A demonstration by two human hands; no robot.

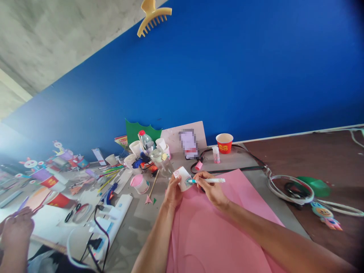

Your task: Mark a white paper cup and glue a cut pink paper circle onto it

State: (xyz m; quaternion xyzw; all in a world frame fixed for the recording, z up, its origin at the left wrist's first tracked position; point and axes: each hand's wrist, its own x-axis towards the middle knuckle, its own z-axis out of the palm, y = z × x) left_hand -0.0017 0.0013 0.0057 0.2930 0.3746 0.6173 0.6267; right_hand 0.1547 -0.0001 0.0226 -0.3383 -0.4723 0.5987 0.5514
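Note:
My left hand [174, 190] is closed around a small white paper cup [183, 175] with pink print near one edge and a teal pattern on its side. In my right hand [212, 189] is a white marker [217, 180], pinched between the fingers. Its teal tip end touches or almost touches the cup's side; the exact contact is too small to make out. Both hands are above large sheets of pink paper [218, 227]. Left of my left hand are a glass jar [162, 161] and a cup with a pink top [140, 184].
A phone [188, 144] leans against a board at the wall. A red paper bowl [224, 144] and a glue bottle [216, 155] stand behind. A white power strip [113, 223], glue gun [109, 195] and scissors [72, 213] lie left. Another person's hand [17, 227] works far left.

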